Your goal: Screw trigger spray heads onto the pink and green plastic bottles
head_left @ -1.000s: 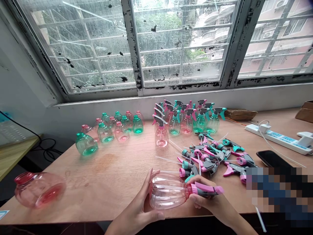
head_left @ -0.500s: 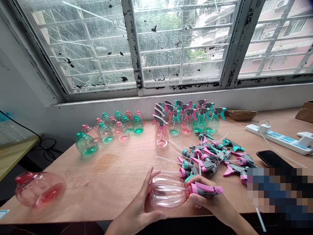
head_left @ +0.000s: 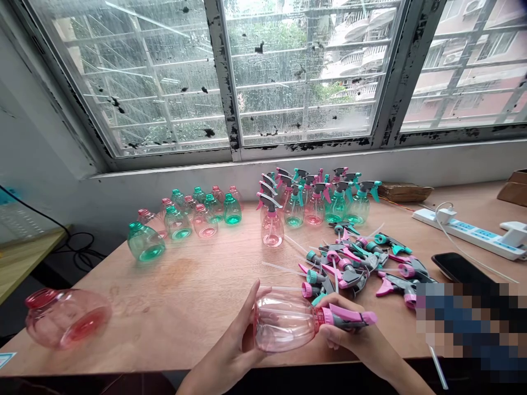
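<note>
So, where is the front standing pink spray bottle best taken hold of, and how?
Probably grip the pink spray bottle around its rounded body, from the near side: it stands upright, other bottles stand close behind, and loose spray heads lie to its right.

Daylight enters through a wide window of dirty, streaked glass (head_left: 272,109) in a grey frame with black flecks (head_left: 224,71). Pale bars (head_left: 272,52), green foliage (head_left: 275,38) and a pinkish building (head_left: 453,107) show outside. Below stands a light-brown wooden worktop (head_left: 185,307); left, a plain greyish-white wall (head_left: 41,126) and a yellowish-green side table (head_left: 28,263).
</note>
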Available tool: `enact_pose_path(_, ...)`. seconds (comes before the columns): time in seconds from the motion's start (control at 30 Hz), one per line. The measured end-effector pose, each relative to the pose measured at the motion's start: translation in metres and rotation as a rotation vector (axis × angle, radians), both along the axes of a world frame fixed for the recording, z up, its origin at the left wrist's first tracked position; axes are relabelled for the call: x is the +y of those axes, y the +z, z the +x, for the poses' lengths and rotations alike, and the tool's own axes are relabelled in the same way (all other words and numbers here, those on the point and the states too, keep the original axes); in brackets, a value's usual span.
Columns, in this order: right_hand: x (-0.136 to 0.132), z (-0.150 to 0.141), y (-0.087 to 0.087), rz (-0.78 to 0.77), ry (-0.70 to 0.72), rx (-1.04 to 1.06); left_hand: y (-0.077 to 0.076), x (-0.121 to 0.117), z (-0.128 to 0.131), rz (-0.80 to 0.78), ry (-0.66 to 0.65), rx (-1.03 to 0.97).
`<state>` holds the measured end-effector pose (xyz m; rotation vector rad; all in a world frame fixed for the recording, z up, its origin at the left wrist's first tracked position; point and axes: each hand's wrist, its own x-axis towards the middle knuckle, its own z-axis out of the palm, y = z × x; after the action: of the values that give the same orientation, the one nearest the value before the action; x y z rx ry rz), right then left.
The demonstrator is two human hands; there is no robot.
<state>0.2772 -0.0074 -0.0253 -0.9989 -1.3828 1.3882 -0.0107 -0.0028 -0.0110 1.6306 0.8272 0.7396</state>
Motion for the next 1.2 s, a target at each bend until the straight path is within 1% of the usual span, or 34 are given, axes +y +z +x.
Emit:
enact_pose_path(0.1,-0.0003,0.0000,0.0010,0.011,0.001,-0.011,0.0001,-0.0015,0.0005,-0.036,0.021,-0.016)
enact_pose_path(0.2,-0.0006,-0.0001,0.0024,0.021,-0.002,-0.013,0.0014,-0.0025,0.0008,-0.042,0.013,-0.025)
enact_pose_path(0.33,-0.0003,0.0000,0.0027,0.014,0.006,0.005,0.0030,-0.0018,0.0003,-0.008,0.013,-0.013)
enact_pose_path(0.5,0.0000,-0.0007,0.0019,-0.002,0.009,0.025,-0.0021,0.0011,-0.0012,0.037,-0.013,0.005)
enact_pose_path(0.6,-0.0003,-0.0008,0.0029,0.004,0.010,0.029,-0.0035,0.0008,-0.0003,0.020,0.000,-0.014)
enact_pose_path(0.73,-0.0007,0.0000,0.0044,0.011,0.012,0.018,0.0007,-0.0019,0.0015,-0.035,0.052,-0.032)
enact_pose_path(0.87,-0.0008,0.0005,0.0041,0.009,0.014,0.033,0.0032,-0.0021,0.0015,-0.074,0.031,-0.059)
enact_pose_path(1.07,-0.0010,0.0003,0.0039,-0.001,-0.003,0.024,0.0000,0.0013,-0.0001,-0.028,0.012,-0.040)
enact_pose_path(1.2,-0.0014,0.0001,0.0057,-0.002,-0.012,0.007,0.0012,0.0007,0.0002,-0.012,0.016,-0.035)
